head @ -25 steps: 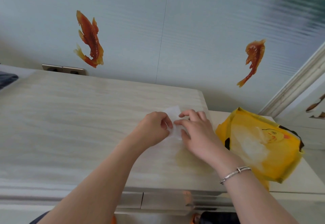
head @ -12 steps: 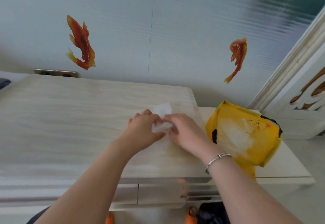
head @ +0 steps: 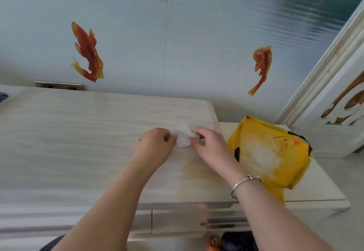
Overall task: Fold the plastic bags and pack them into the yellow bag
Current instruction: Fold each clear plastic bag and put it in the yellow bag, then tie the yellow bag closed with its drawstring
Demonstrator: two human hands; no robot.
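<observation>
One small white plastic bag (head: 182,137), folded down to a wad, sits on the bench (head: 78,132) between two hands. The left hand (head: 155,146) pinches its left edge with curled fingers; the right hand (head: 211,148) pinches the right edge. One yellow bag (head: 271,152) lies just right of them, its mouth seemingly flat. Slippery film could spring open if either pinch loosens. Two fish stickers (head: 87,53) are on the wall.

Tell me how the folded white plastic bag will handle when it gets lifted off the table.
The white plastic bag looks thin and translucent, so probably very light and floppy. Both the left hand and right hand pinch it, suggesting the folds may spring open if released. Probably slippery.
</observation>
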